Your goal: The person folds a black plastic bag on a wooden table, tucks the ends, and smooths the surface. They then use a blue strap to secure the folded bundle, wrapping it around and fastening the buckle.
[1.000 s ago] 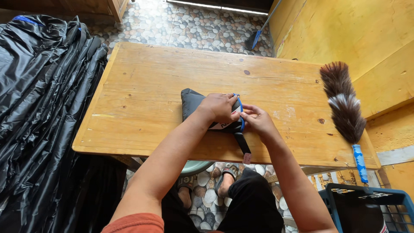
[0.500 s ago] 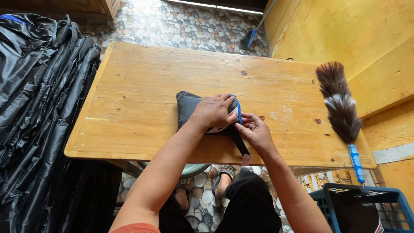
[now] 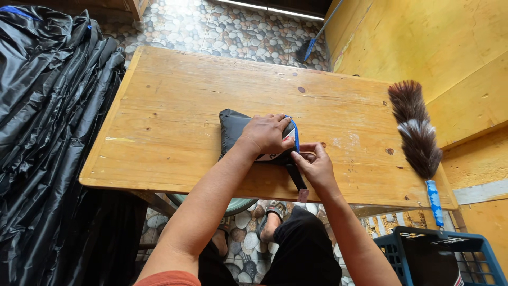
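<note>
pouch (image 3: 233, 130): dark, flat, blue zip edge | left hand (image 3: 267, 135): pressing pouch | right hand (image 3: 315, 164): pinching its strap (image 3: 295, 177)

Soft daylight is flooding in from the top of the frame, washing out the pebbled floor (image 3: 248, 32) there and brightening the tabletop (image 3: 174, 95). The black plastic sheeting (image 3: 47, 106) is catching dull glints. Shadows are staying faint (darkest under the tabletop), focus is holding sharp, and straight edges are bowing slightly toward the corners.
</note>
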